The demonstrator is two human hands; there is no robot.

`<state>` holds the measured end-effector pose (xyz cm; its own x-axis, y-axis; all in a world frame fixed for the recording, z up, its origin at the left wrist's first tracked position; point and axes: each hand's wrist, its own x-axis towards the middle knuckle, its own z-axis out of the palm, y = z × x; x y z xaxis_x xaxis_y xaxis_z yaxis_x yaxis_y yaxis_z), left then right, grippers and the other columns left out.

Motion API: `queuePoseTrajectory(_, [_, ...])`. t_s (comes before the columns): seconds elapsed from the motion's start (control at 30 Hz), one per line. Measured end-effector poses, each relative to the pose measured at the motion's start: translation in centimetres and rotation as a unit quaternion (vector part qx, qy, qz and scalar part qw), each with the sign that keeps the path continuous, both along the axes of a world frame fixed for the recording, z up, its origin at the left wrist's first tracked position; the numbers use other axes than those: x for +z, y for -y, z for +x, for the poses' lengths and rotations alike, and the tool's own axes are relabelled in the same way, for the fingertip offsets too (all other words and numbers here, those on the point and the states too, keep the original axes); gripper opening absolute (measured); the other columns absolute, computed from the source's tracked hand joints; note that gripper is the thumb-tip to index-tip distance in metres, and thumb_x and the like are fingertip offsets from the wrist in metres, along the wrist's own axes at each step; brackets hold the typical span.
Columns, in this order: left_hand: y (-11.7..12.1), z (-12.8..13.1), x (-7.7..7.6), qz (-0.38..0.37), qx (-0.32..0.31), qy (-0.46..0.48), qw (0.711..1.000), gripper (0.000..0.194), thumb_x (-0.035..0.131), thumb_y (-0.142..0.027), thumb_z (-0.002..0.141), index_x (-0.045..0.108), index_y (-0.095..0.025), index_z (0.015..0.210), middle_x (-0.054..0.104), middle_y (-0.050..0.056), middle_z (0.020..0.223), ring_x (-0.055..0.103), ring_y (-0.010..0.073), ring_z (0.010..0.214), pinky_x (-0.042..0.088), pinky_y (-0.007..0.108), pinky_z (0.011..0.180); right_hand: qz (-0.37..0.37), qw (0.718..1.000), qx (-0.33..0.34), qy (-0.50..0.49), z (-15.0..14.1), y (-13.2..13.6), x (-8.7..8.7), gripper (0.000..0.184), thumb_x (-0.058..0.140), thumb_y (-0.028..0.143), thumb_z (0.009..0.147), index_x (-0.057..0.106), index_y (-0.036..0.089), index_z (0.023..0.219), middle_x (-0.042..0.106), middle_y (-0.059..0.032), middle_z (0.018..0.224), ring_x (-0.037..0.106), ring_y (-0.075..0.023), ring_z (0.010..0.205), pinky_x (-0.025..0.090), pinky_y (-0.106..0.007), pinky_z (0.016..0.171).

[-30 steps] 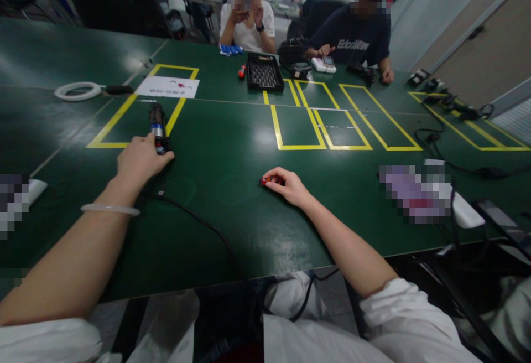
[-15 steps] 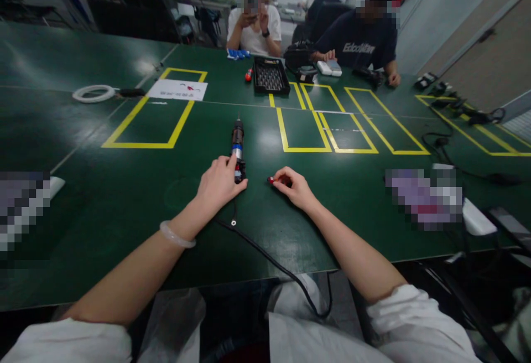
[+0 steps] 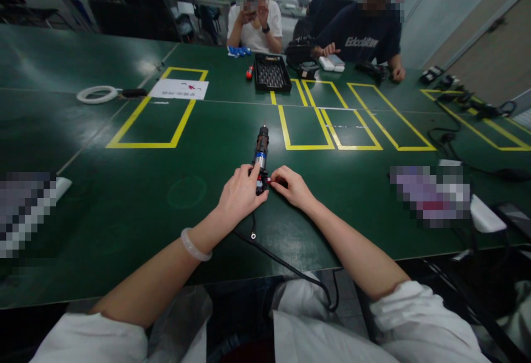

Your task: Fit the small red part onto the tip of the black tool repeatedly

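Left hand (image 3: 240, 192) grips black-and-silver cylindrical tool (image 3: 261, 146) with blue band, right hand (image 3: 293, 188) pinches small red piece (image 3: 269, 181) at its fingertips, just beside tool; apparently bringing both together, calling for steady alignment.

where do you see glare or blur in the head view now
Head view: pale glare lies on the glossy green tabletop beyond the black cylindrical tool with a blue band; same view, the small red part in the right hand looks too soft to make out; same view, pixel blocks cover the purple patch at right.
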<state>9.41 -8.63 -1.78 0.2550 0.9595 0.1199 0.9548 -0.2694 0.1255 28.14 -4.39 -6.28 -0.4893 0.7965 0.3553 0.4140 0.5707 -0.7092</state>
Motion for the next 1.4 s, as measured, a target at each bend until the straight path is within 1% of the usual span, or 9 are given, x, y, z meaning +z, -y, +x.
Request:
queuePoseTrajectory(0.1, [0.1, -0.1, -0.1, -0.001, 0.001, 0.005, 1.000, 0.067, 0.059, -0.042, 0.086, 0.040, -0.020, 0.146, 0.052, 0.017, 0.128, 0.054, 0.0313, 0.113, 0.051, 0.038, 0.085, -0.008, 1.000, 0.004, 0.009, -0.3, 0.0, 0.1, 0.003, 0.059, 0.021, 0.091, 0.061, 0.021, 0.089, 0.057, -0.0037, 0.089, 0.055, -0.0186, 0.084, 0.044, -0.031, 0.078])
queuePoseTrajectory(0.23, [0.0, -0.1, -0.2, 0.000, 0.004, 0.016, 1.000, 0.068, 0.059, -0.042, 0.085, 0.039, -0.021, 0.147, 0.051, 0.016, 0.127, 0.054, 0.0313, 0.112, 0.051, 0.038, 0.085, -0.012, 1.000, 0.007, -0.024, -0.2, 0.1, 0.2, 0.007, 0.061, 0.020, 0.090, 0.067, 0.021, 0.094, 0.060, -0.0060, 0.099, 0.057, -0.0193, 0.095, 0.046, -0.032, 0.085])
queuePoseTrajectory(0.43, [-0.1, 0.2, -0.1, -0.001, 0.006, 0.015, 1.000, 0.069, 0.059, -0.039, 0.084, 0.039, -0.018, 0.147, 0.050, 0.017, 0.124, 0.053, 0.0321, 0.110, 0.051, 0.039, 0.084, -0.022, 0.999, -0.012, -0.044, -0.4, 0.6, 0.3, 0.014, 0.058, 0.018, 0.089, 0.071, 0.020, 0.093, 0.066, -0.0062, 0.094, 0.060, -0.0164, 0.080, 0.048, -0.029, 0.073])
queuePoseTrajectory(0.63, [-0.5, 0.8, 0.3, -0.011, 0.029, 0.017, 0.999, 0.072, 0.061, -0.043, 0.085, 0.037, -0.020, 0.149, 0.050, 0.018, 0.118, 0.054, 0.0318, 0.105, 0.050, 0.039, 0.081, -0.053, 0.995, -0.058, -0.066, -0.9, 0.9, 0.3, 0.014, 0.056, 0.018, 0.085, 0.066, 0.019, 0.094, 0.068, -0.0019, 0.083, 0.059, -0.0142, 0.069, 0.046, -0.027, 0.066])
queuePoseTrajectory(0.77, [-1.0, 1.2, 0.4, -0.009, 0.051, 0.009, 0.999, 0.070, 0.057, -0.049, 0.088, 0.038, -0.019, 0.149, 0.050, 0.017, 0.114, 0.055, 0.0314, 0.103, 0.049, 0.039, 0.080, -0.068, 0.992, -0.065, -0.079, -0.7, 0.9, 0.3, 0.013, 0.053, 0.018, 0.085, 0.063, 0.019, 0.094, 0.069, -0.0021, 0.087, 0.060, -0.0142, 0.070, 0.046, -0.027, 0.066])
queuePoseTrajectory(0.93, [-1.3, 0.8, 0.3, -0.010, 0.051, 0.000, 0.999, 0.070, 0.054, -0.050, 0.090, 0.036, -0.021, 0.151, 0.049, 0.016, 0.114, 0.054, 0.0307, 0.102, 0.049, 0.037, 0.078, -0.086, 0.991, -0.049, -0.094, -0.5, 0.7, 0.1, 0.014, 0.052, 0.017, 0.086, 0.062, 0.019, 0.096, 0.069, -0.0037, 0.091, 0.062, -0.0150, 0.075, 0.047, -0.028, 0.069])
queuePoseTrajectory(1.07, [-1.4, -0.5, 0.4, -0.015, 0.044, -0.015, 0.999, 0.070, 0.054, -0.050, 0.090, 0.035, -0.023, 0.151, 0.048, 0.016, 0.117, 0.053, 0.0313, 0.104, 0.050, 0.038, 0.079, -0.100, 0.988, -0.043, -0.108, -0.2, 0.4, -0.2, 0.014, 0.053, 0.020, 0.087, 0.062, 0.018, 0.097, 0.068, -0.0040, 0.092, 0.062, -0.0150, 0.077, 0.048, -0.028, 0.072])
queuePoseTrajectory(1.17, [-1.8, -2.4, 0.7, -0.024, 0.060, -0.029, 0.997, 0.069, 0.052, -0.052, 0.090, 0.036, -0.024, 0.151, 0.047, 0.017, 0.119, 0.052, 0.0319, 0.106, 0.051, 0.039, 0.079, -0.120, 0.985, -0.048, -0.118, 0.1, 0.3, -0.3, 0.013, 0.053, 0.021, 0.087, 0.063, 0.018, 0.096, 0.067, -0.0039, 0.091, 0.061, -0.0144, 0.075, 0.048, -0.028, 0.072])
queuePoseTrajectory(1.4, [-4.5, -10.1, 1.0, -0.056, 0.165, -0.028, 0.984, 0.072, 0.046, -0.058, 0.091, 0.034, -0.023, 0.152, 0.043, 0.021, 0.127, 0.049, 0.0387, 0.112, 0.051, 0.049, 0.083, -0.123, 0.986, -0.053, -0.102, 0.2, 0.3, -0.3, 0.013, 0.054, 0.020, 0.087, 0.065, 0.017, 0.094, 0.067, -0.0032, 0.087, 0.061, -0.0139, 0.073, 0.048, -0.028, 0.072])
